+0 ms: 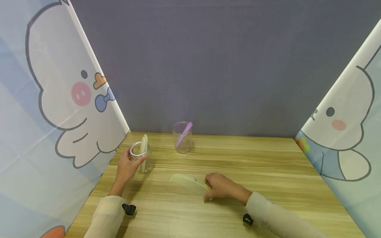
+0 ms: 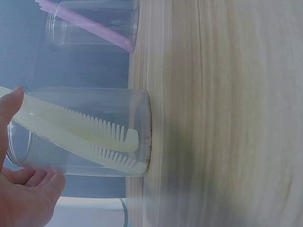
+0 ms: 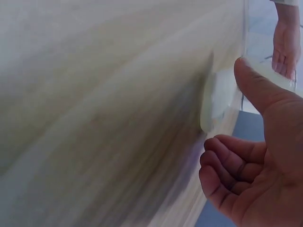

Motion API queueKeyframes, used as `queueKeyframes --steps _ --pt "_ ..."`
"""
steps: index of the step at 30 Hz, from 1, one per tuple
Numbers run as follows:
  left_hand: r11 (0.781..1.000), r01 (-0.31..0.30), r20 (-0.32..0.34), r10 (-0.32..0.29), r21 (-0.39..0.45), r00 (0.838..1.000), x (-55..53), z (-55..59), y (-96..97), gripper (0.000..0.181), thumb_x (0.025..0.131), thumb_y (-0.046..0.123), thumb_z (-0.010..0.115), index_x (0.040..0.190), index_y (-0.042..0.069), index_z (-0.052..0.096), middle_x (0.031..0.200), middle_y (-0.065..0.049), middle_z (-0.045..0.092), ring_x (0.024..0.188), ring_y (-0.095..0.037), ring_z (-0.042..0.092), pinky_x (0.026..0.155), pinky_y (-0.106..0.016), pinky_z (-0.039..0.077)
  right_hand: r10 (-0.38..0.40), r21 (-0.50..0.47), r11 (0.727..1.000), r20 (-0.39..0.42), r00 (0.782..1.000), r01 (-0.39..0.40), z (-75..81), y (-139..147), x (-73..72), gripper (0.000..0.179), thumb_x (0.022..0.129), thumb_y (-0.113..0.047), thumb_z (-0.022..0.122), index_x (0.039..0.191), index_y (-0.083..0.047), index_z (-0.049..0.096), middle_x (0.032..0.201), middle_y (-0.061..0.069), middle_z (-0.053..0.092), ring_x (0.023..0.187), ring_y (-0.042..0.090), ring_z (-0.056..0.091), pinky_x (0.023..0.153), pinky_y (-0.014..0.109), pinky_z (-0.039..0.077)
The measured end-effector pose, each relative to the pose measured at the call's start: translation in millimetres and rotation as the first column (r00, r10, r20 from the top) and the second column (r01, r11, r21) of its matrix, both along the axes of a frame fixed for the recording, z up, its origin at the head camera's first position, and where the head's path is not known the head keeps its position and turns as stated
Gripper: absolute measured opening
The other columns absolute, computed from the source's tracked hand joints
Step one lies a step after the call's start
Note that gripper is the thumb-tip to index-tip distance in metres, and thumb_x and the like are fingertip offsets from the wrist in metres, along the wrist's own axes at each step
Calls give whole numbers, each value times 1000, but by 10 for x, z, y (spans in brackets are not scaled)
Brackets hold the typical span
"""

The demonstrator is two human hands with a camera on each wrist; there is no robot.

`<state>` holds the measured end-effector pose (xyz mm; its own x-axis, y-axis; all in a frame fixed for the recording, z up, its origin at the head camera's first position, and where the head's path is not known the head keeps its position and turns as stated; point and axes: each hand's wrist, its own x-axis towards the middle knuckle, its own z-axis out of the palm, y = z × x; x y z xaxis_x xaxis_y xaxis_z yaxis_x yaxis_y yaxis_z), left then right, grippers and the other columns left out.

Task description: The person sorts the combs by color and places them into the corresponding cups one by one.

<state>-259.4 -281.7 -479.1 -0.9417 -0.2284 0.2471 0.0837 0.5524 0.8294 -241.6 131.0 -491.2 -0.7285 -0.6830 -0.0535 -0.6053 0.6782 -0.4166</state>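
My left hand (image 1: 126, 168) grips a clear plastic jar (image 2: 80, 163) near its rim, thumb on one side and fingers on the other. Two pale cream combs (image 2: 71, 127) lean inside that jar, which stands upright on the table; their upper ends rise above the rim. A wide pale comb (image 1: 190, 184) with fine teeth lies flat on the tabletop between the hands. Over its right end is my right hand (image 1: 221, 185). The right wrist view shows the thumb (image 3: 255, 85) and bent fingers (image 3: 227, 161) spread apart, with the comb's end between them.
Behind, to the right of the held jar, stands a second clear jar (image 1: 183, 150) with a purple comb (image 1: 184, 134) slanting in it. The wood-grain table (image 1: 253, 158) meets a grey back panel (image 1: 223, 66). Cartoon-printed curtains (image 1: 59, 138) flank both sides.
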Motion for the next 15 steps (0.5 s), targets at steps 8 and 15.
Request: queueKeyframes --steps 8,15 --pt "1000 -3 -3 3 -3 1000 1 -7 0 86 88 29 82 149 -10 36 147 -33 44 141 -49 44 118 -55 39 13 105 994 -54 998 -8 -60 -13 46 50 78 -41 87 106 -5 65 85 -6 56 71 4 45 62 20 44" --pt "1000 2 -12 -2 3 1000 -4 -16 1 84 88 27 82 148 -10 37 146 -33 45 140 -49 44 118 -56 38 -8 85 996 -46 999 11 -80 -10 17 46 78 -35 86 104 -3 66 84 -5 57 69 5 45 59 20 44"
